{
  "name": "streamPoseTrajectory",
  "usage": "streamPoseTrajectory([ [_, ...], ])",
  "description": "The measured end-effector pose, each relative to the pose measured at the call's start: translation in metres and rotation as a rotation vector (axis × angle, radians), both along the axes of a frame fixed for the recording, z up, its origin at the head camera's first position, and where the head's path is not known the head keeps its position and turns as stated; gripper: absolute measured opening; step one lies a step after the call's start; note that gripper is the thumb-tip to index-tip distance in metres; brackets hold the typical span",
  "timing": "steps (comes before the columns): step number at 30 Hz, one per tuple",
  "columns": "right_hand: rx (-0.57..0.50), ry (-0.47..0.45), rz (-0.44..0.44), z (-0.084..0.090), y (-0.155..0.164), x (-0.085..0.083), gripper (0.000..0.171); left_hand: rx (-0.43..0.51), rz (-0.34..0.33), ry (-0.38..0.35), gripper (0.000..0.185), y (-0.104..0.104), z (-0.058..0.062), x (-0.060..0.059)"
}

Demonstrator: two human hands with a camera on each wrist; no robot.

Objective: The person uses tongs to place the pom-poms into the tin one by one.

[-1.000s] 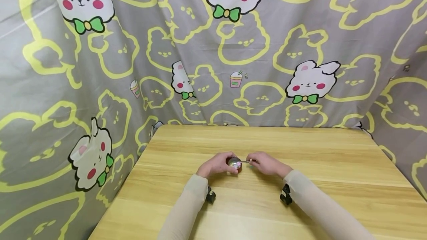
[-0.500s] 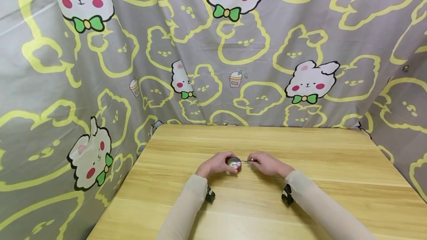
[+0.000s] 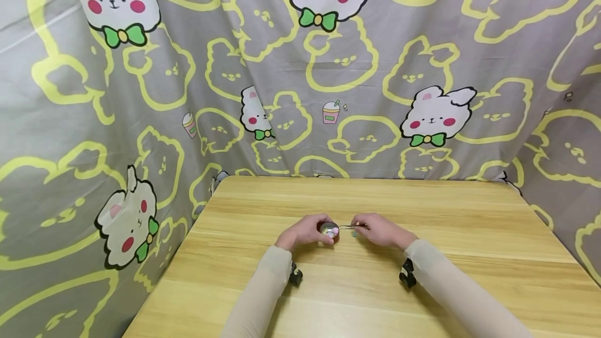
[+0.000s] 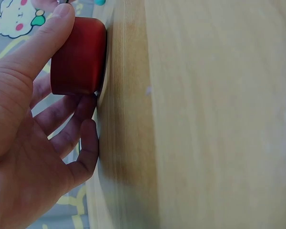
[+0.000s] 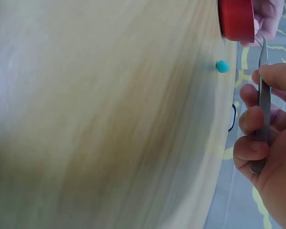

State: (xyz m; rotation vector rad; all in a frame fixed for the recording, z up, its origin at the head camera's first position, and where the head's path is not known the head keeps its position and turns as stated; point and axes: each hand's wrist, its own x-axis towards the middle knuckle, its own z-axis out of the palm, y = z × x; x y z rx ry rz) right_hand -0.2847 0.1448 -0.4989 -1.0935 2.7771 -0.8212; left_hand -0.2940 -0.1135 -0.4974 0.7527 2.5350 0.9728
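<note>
My left hand [image 4: 24, 133] curls around the small red cup [image 4: 78, 55]; my right hand [image 5: 267, 157] pinches metal tweezers [image 5: 262, 102] near a teal bead [image 5: 222, 66] on the wooden table [image 3: 422, 207].

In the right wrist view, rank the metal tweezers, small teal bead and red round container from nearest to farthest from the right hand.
1. Metal tweezers, pinched in the right hand.
2. Small teal bead, on the wooden table beside the tweezer tip.
3. Red round container, farthest, top edge.
</note>
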Motion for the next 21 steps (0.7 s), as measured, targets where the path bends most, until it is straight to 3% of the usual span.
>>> streamPoseTrajectory([
  [21,0.011,0.004,-0.012,0.0021,0.0,-0.0004,0.011,-0.001,-0.005,0.016,0.04,0.0004,-0.0002,-0.0013],
])
